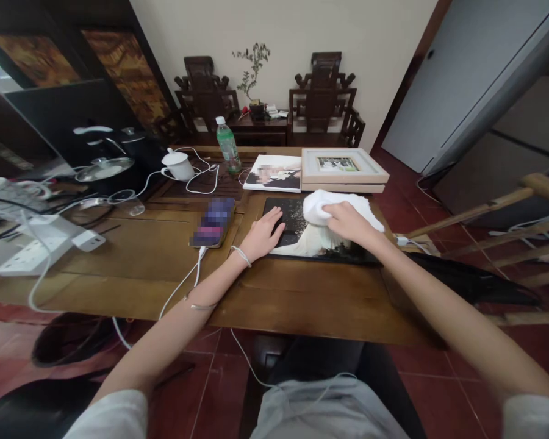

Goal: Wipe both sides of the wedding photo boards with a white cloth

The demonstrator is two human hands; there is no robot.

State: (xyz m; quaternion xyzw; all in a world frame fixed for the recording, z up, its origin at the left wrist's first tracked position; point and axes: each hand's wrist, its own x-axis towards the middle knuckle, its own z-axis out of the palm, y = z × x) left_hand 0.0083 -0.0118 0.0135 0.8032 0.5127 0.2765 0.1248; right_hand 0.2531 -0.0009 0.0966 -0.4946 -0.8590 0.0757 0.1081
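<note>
The photo panel (320, 242) lies flat near the right edge of the desk (302, 296). The left hand (264, 235) rests open, palm down, on its left side; the right hand (348, 221) grips a bunched cloth (315, 207) over it. The panel looks stiff and probably slippery, best held by its edges; the cloth seems soft, light.

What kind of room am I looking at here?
Probably a sitting room in a home, though I can't be sure. Two carved dark wooden armchairs flank a small side table bearing a potted plant, and a lidded white teacup stands nearer.
</note>
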